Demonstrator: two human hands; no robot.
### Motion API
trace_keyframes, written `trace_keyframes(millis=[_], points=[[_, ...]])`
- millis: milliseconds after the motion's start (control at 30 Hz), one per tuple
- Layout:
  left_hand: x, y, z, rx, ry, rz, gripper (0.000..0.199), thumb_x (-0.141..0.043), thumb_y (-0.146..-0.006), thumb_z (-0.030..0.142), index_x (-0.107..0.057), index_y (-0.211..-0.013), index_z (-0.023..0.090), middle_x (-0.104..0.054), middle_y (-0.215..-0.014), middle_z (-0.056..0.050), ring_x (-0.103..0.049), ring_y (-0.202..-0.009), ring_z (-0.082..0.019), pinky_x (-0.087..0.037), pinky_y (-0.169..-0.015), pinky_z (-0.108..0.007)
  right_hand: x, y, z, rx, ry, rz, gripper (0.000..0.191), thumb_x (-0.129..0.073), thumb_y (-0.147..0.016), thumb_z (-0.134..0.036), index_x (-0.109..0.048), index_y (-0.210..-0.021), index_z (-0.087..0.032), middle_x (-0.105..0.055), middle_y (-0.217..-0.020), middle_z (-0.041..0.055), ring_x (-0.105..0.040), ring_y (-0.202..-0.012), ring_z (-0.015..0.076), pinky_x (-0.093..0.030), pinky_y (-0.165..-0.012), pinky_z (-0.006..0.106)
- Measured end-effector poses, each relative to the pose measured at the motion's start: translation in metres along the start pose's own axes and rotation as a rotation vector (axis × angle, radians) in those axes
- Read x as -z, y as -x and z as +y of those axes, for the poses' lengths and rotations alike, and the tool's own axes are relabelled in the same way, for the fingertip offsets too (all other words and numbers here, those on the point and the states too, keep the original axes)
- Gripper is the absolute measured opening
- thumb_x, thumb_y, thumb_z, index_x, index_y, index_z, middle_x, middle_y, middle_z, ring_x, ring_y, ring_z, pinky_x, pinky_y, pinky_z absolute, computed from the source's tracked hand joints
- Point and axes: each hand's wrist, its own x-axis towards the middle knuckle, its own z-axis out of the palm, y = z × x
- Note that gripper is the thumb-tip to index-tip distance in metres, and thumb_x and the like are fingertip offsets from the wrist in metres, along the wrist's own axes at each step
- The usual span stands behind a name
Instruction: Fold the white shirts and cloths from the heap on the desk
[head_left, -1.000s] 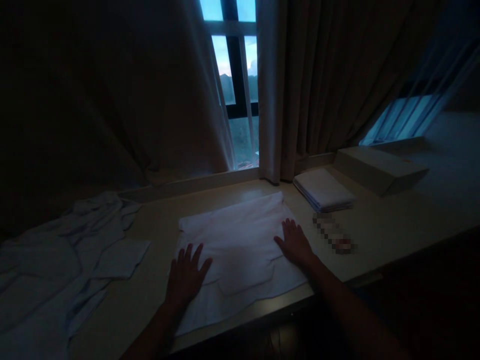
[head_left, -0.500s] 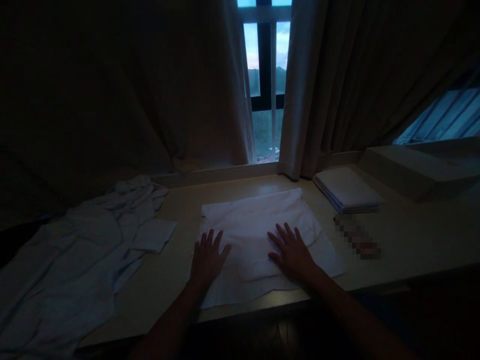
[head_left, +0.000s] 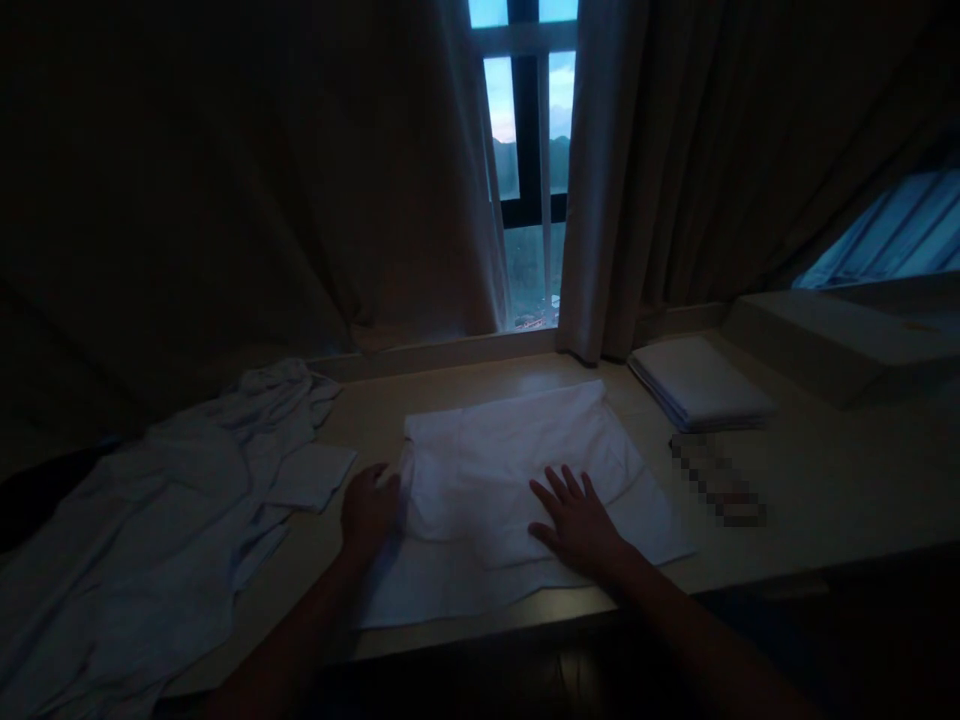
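A white cloth (head_left: pixel 480 480), partly folded over itself with some wrinkles, lies on a light tabletop in front of me. At its left edge my left hand (head_left: pixel 370 510) has its fingers curled in, closed on the cloth's side. The fingertips are dim and partly hidden. My right hand (head_left: pixel 574 520) rests flat on the right part of the cloth, fingers spread.
A heap of crumpled white cloth (head_left: pixel 165 510) covers the table's left side. A folded white stack (head_left: pixel 701 380) lies at the back right, near a blurred-out object (head_left: pixel 718 480) and a box-like block (head_left: pixel 840 340). Curtains (head_left: pixel 607 180) hang behind.
My left hand has lifted off the cloth's top, moved left and curled at its edge. The cloth's lower left corner has spread leftward. My right hand stays nearly in place.
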Motion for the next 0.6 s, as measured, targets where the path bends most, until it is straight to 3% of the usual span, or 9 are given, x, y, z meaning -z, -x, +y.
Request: trace_keyframes(millis=[100, 233, 433, 600], points=[[0.016, -0.016, -0.004, 0.123, -0.015, -0.114, 0.051, -0.057, -0.071, 0.048, -0.063, -0.107, 0.012, -0.07, -0.098, -0.015, -0.066, -0.091, -0.028, -0.049, -0.076, -0.037, 0.001, -0.001, 0.002, -0.004, -0.018, 0.002, 0.071, -0.031, -0.089, -0.07, -0.029, -0.148, -0.031, -0.017, -0.157, 0.0055, -0.006, -0.144, 0.0338, -0.004, -0.113, 0.058], [0.02, -0.021, 0.003, 0.208, 0.022, -0.263, 0.037, -0.065, -0.063, 0.049, -0.068, -0.077, 0.014, -0.069, -0.067, -0.008, -0.065, -0.064, -0.023, -0.047, -0.058, -0.032, 0.001, -0.004, 0.005, -0.004, -0.047, 0.002, 0.072, -0.033, -0.087, -0.071, -0.031, -0.148, -0.031, -0.019, -0.157, 0.0057, -0.007, -0.144, 0.0345, -0.002, -0.113, 0.058], [0.025, -0.022, 0.019, 0.266, 0.023, -0.387, 0.028, -0.074, -0.054, 0.041, -0.058, -0.05, 0.018, -0.055, -0.043, -0.003, -0.059, -0.05, -0.021, -0.041, -0.048, -0.029, 0.004, -0.003, 0.007, -0.001, -0.08, 0.004, 0.073, -0.037, -0.087, -0.07, -0.03, -0.148, -0.03, -0.02, -0.157, 0.0057, -0.007, -0.144, 0.0337, -0.001, -0.113, 0.057], [0.029, -0.015, 0.02, 0.299, 0.046, -0.418, 0.028, -0.074, -0.055, 0.036, -0.053, -0.046, 0.019, -0.052, -0.039, -0.001, -0.059, -0.049, -0.021, -0.041, -0.047, -0.027, 0.004, -0.002, 0.008, -0.006, -0.083, 0.002, 0.073, -0.038, -0.086, -0.07, -0.03, -0.148, -0.03, -0.019, -0.157, 0.0058, -0.007, -0.144, 0.0337, -0.001, -0.113, 0.057]])
